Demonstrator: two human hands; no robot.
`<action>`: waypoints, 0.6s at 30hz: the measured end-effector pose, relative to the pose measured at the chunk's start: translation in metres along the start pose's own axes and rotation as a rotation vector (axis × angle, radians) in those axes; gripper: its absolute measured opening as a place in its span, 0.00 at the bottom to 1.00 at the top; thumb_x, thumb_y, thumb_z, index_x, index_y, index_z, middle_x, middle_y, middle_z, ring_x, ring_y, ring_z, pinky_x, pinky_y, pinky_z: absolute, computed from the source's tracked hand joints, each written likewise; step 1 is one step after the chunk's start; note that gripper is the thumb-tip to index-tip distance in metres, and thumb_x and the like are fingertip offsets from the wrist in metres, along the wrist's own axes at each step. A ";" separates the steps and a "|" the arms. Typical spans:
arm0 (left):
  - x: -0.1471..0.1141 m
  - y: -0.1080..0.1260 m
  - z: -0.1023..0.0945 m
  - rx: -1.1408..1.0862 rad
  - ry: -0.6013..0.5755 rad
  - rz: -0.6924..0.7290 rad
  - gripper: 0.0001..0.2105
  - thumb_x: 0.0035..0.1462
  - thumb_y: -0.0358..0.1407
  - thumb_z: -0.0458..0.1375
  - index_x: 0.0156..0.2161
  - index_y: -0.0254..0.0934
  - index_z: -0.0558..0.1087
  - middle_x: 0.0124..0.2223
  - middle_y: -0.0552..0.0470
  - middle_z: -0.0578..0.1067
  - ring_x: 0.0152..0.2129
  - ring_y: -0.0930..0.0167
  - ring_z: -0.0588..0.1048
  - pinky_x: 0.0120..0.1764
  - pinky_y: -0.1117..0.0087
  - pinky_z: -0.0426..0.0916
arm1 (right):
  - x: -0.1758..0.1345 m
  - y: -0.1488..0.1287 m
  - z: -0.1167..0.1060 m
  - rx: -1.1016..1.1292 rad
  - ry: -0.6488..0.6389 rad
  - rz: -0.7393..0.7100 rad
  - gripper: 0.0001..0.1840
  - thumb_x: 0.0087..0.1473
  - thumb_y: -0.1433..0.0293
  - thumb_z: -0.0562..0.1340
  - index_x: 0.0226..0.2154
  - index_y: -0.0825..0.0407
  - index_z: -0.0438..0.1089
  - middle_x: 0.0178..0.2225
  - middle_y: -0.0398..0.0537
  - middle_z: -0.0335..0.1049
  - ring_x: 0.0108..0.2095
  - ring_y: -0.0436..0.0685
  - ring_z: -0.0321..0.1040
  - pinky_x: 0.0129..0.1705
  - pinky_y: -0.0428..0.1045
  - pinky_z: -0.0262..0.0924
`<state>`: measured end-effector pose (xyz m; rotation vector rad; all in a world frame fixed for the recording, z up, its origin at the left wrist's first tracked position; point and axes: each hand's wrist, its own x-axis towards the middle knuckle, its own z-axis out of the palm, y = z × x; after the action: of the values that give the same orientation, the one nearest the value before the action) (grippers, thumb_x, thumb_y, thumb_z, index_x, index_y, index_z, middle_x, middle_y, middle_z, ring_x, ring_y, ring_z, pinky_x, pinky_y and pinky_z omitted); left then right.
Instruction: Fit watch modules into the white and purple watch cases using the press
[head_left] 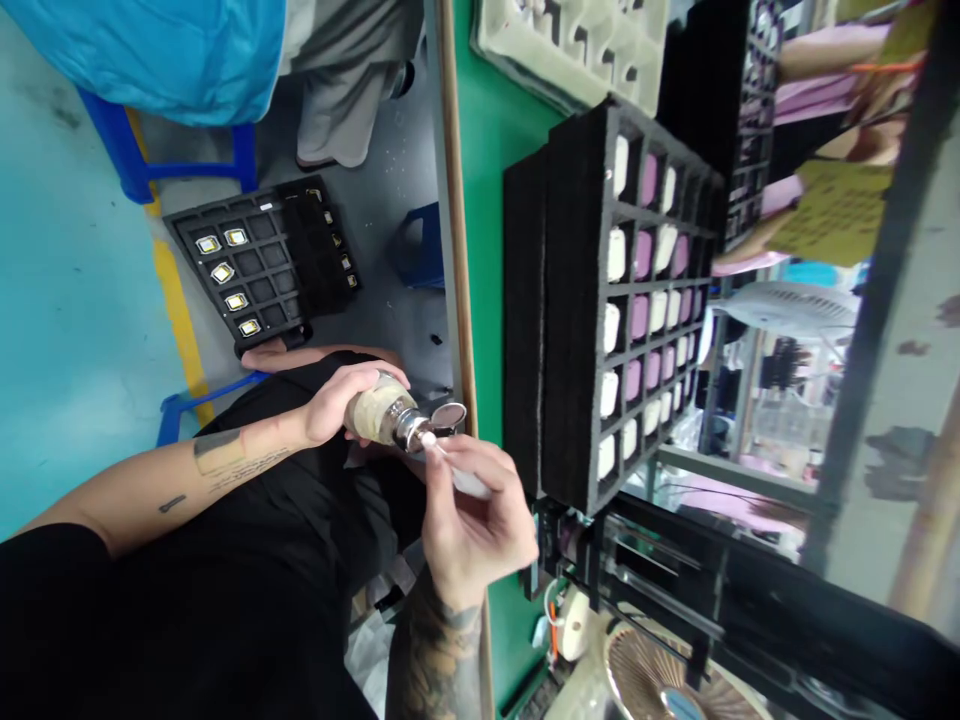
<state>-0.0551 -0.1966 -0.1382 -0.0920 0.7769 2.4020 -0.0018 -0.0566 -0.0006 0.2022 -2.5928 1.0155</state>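
My left hand (341,400) is wrapped around a clear dispenser bottle (381,410) with a pale label and a metal top. The bottle is tilted above my lap, and its round flip lid (448,416) stands open. My right hand (480,510) pinches a white wipe (466,482) between thumb and fingers. One end of the wipe is at the mouth of the bottle and seems to touch it. Part of the wipe is hidden in my palm.
The green table (487,330) bears stacked black foam trays (559,320) with white and purple pieces in slots. A cream moulded tray (570,60) lies beyond. Another black tray (262,265) with small metal-rimmed pieces stands low by a blue stool (191,170). A fan (664,665) is nearby.
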 end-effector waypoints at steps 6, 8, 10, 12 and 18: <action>0.001 0.000 0.002 -0.016 -0.001 -0.008 0.28 0.66 0.56 0.57 0.54 0.31 0.79 0.33 0.46 0.82 0.14 0.69 0.74 0.12 0.75 0.61 | -0.002 0.000 0.003 0.022 0.032 0.004 0.14 0.62 0.82 0.73 0.42 0.49 0.76 0.40 0.46 0.81 0.40 0.57 0.80 0.45 0.55 0.77; 0.001 0.001 0.002 -0.022 0.003 -0.015 0.28 0.66 0.56 0.57 0.53 0.31 0.78 0.33 0.46 0.82 0.14 0.69 0.74 0.12 0.75 0.61 | -0.002 -0.001 0.005 0.016 0.026 -0.004 0.13 0.62 0.82 0.73 0.42 0.49 0.76 0.40 0.47 0.81 0.40 0.57 0.80 0.45 0.55 0.77; 0.001 0.001 0.003 -0.027 0.008 -0.025 0.28 0.66 0.56 0.56 0.53 0.31 0.78 0.33 0.46 0.82 0.14 0.69 0.74 0.12 0.75 0.61 | -0.002 0.000 0.006 0.015 0.033 -0.007 0.13 0.62 0.81 0.73 0.42 0.48 0.77 0.40 0.47 0.81 0.40 0.57 0.80 0.44 0.55 0.77; 0.001 0.000 0.003 -0.033 0.009 -0.034 0.28 0.66 0.56 0.56 0.53 0.31 0.78 0.32 0.46 0.81 0.13 0.69 0.74 0.12 0.75 0.60 | -0.002 0.000 0.006 0.025 0.037 -0.002 0.13 0.62 0.81 0.73 0.42 0.49 0.77 0.39 0.47 0.81 0.40 0.57 0.80 0.44 0.55 0.77; 0.002 -0.002 0.004 -0.038 0.011 -0.043 0.29 0.65 0.57 0.56 0.52 0.31 0.78 0.32 0.46 0.81 0.13 0.69 0.74 0.12 0.75 0.59 | -0.004 0.002 0.005 0.050 0.066 0.042 0.12 0.62 0.81 0.74 0.41 0.49 0.78 0.39 0.47 0.81 0.41 0.57 0.80 0.45 0.54 0.76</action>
<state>-0.0555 -0.1915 -0.1361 -0.1362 0.7270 2.3777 -0.0003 -0.0584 -0.0069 0.1245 -2.5236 1.0840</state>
